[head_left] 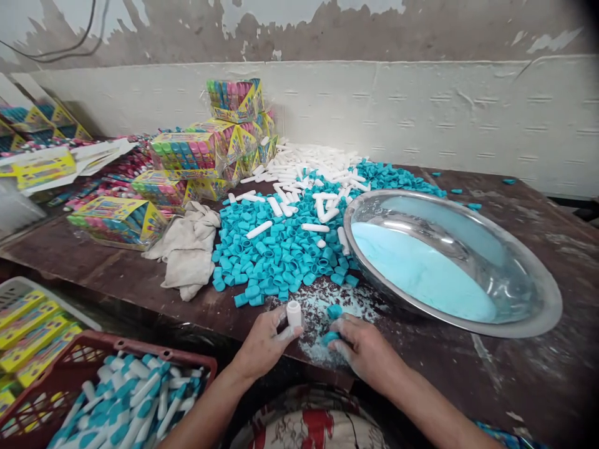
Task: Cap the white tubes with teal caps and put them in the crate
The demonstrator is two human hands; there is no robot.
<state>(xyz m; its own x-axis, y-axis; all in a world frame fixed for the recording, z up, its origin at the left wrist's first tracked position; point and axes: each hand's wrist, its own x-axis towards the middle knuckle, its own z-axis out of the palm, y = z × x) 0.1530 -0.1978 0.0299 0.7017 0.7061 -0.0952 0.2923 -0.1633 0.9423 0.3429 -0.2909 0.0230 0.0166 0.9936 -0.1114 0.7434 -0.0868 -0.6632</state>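
My left hand [262, 342] is closed around a small white plastic tube [294, 313], held upright with its round mouth facing up. Just to the right, my right hand [367, 349] has its fingers closed on a blue plastic cap [330, 338]. A second blue cap [334, 311] shows at the fingertips; whether it is held or only touched I cannot tell. Beyond both hands lies a heap of blue caps [262, 259] with white tubes [311, 159] on and behind it. Pale blue powder [407, 262] lies in a tilted steel basin [524, 305] at the right.
Spilled powder [322, 299] dusts the brown table [468, 368]. A crumpled cloth [187, 249] lies left of the caps, near stacked display boxes [187, 153]. At lower left stands a red crate [187, 357] of blue-and-white capped tubes [140, 399]. A wall [421, 112] closes the back.
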